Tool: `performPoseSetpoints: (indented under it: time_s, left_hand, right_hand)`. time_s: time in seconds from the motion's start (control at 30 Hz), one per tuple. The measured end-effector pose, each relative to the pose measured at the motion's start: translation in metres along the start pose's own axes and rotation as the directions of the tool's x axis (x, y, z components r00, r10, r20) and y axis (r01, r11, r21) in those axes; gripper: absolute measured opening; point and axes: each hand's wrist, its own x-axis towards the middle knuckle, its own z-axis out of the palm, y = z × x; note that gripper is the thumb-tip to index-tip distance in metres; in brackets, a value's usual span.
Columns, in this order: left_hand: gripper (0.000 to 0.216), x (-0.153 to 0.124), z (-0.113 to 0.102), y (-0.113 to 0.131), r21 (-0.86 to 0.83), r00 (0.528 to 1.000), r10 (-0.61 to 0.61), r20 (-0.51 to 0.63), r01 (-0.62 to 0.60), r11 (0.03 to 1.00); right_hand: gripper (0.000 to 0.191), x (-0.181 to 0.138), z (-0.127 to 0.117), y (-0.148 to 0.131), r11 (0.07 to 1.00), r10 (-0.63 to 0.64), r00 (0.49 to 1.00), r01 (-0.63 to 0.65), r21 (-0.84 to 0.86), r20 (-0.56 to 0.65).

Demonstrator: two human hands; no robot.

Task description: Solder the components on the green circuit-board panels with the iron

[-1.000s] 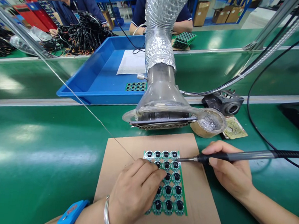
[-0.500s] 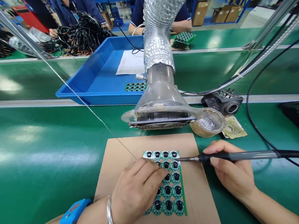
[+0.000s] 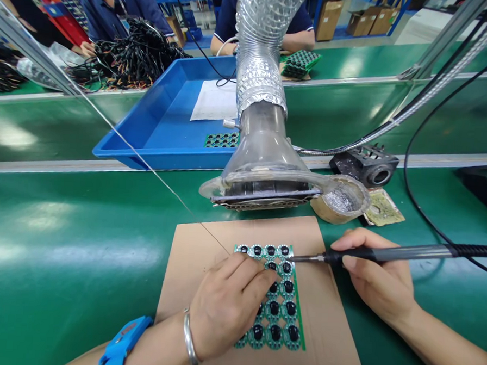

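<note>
A panel of small round circuit boards [image 3: 275, 332], each with a black centre, lies on a sheet of brown cardboard [image 3: 190, 256]. Over the panel's left side is my left hand [image 3: 231, 304], fingers bent and closed on a thin solder wire [image 3: 173, 192] that runs down from the upper left. Its fingertips and the wire's end are hidden. My right hand [image 3: 379, 277] grips a soldering iron [image 3: 356, 255] from the right. The iron's tip is at the panel's upper right edge, by the top two rows.
A fume extractor hood [image 3: 264, 167] hangs low just beyond the panel. Behind it stand a blue tray [image 3: 127, 138], a round pot of solder [image 3: 340, 201], a yellow sponge [image 3: 383, 207] and an iron holder [image 3: 367, 166]. Co-workers sit across the bench near a bundle of black cables [image 3: 131, 57].
My left hand has shifted slightly right and up over the panel, with the solder wire following. My right hand and the iron stay almost in place.
</note>
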Motion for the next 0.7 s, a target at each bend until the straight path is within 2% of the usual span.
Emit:
performPoseSetpoints:
  time_s: [0.2, 0.33, 0.37, 0.47, 0.57, 0.63, 0.7]
  left_hand:
    - [0.024, 0.003, -0.009, 0.003, -0.002, 0.997, -0.002, -0.075, 0.002, 1.0]
    - [0.006, 0.002, -0.031, 0.0, 0.027, 0.989, -0.046, -0.142, 0.051, 0.998]
    - [0.001, -0.002, -0.037, -0.002, 0.043, 0.99, -0.067, -0.128, 0.073, 0.996]
    - [0.007, -0.02, -0.048, -0.011, 0.082, 0.993, -0.118, -0.017, 0.119, 0.989]
    - [0.011, -0.041, -0.046, -0.017, 0.038, 0.974, -0.208, 0.093, 0.205, 0.978]
    - [0.013, -0.05, -0.041, -0.019, -0.033, 0.959, -0.257, 0.119, 0.263, 0.964]
    - [0.011, -0.054, -0.038, -0.019, -0.108, 0.956, -0.279, 0.089, 0.288, 0.952]
  right_hand:
    - [0.008, 0.003, 0.003, -0.009, 0.998, -0.036, 0.997, 0.039, 0.046, -0.067]
    - [0.009, 0.0, 0.005, -0.013, 0.994, -0.048, 0.996, 0.056, 0.093, -0.08]
    - [0.011, -0.002, 0.005, -0.014, 0.993, -0.041, 0.996, 0.05, 0.107, -0.08]
    - [0.015, -0.009, 0.008, -0.018, 0.991, -0.017, 0.998, 0.026, 0.13, -0.064]
    - [0.014, -0.016, 0.015, -0.02, 0.996, 0.002, 1.0, -0.002, 0.095, 0.004]
    - [0.011, -0.019, 0.023, -0.02, 0.999, 0.016, 0.998, -0.019, 0.049, 0.061]
    - [0.011, -0.022, 0.031, -0.017, 1.0, 0.02, 0.995, -0.022, 0.01, 0.102]
